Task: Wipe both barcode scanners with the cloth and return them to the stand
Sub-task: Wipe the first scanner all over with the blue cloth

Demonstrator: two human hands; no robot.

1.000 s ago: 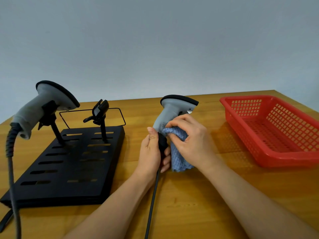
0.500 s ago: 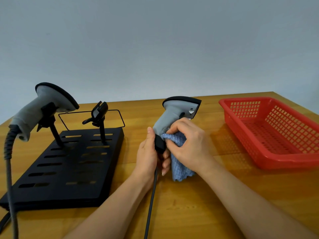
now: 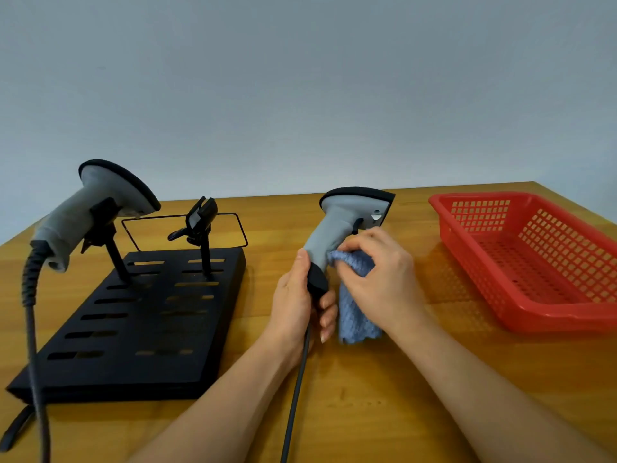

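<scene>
Grey barcode scanner [image 3: 337, 225] with black-rimmed head, held upright above a wooden table [image 3: 384, 396], near the middle of the scene. Gripped at its black handle base by the left hand [image 3: 300, 305], fingers curled round the base, thumb laid up along the grey handle. Black cable [image 3: 295, 396] trailing from the base down toward the viewer.

Blue knitted cloth [image 3: 355, 295] pressed against the right side of the scanner's handle, just below the trigger; bunched at the top, lower part hanging loose toward the table. Pinched by the right hand [image 3: 377, 275], fingers curled together over the bunched top; hand slightly blurred.

Second grey scanner [image 3: 100, 208] to the left, seated in the left cradle of a black slotted stand [image 3: 133, 329], head tilted up and back, dark coiled cable [image 3: 31, 295] dropping from its handle. Right cradle [image 3: 200, 218] of the stand vacant, on its own short post. Thin black wire loop [image 3: 185, 230] lying behind the stand.

Red perforated plastic basket [image 3: 534, 265] at far right on the table, well apart from the hands. Plain pale wall [image 3: 300, 78] behind.
</scene>
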